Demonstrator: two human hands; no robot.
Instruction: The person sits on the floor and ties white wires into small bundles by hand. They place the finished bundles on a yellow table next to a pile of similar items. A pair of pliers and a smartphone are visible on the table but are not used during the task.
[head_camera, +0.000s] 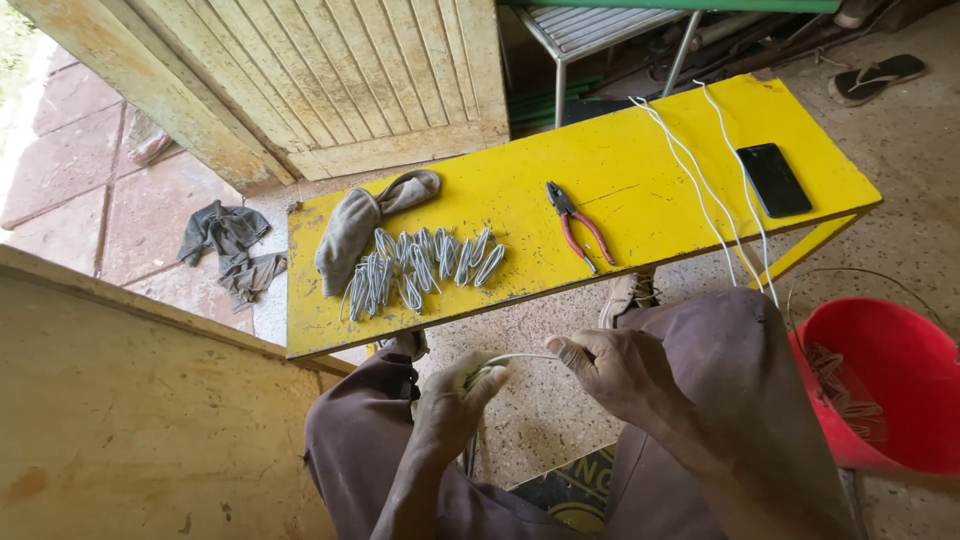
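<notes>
Pinching a short length of white wire (520, 358) between them, both hands work low over the lap, just in front of the yellow table (640, 170). The left hand (452, 400) closes its fingertips on the wire's bent, looped end, while the right hand (612, 368) grips the other end between thumb and forefinger, so the wire's long axis runs nearly level from left to right across the gap between the knees. Neither hand is clearly nearer; each holds one end. On the table beyond lie a heap of bent wire loops (425, 265) beside a grey cloth (365, 220), red-handled pliers (578, 225) at the middle, two long white wires (715, 190) trailing off the near edge, and a flat black phone (773, 179). A red bucket (900, 380) stands on the floor at the right knee.
</notes>
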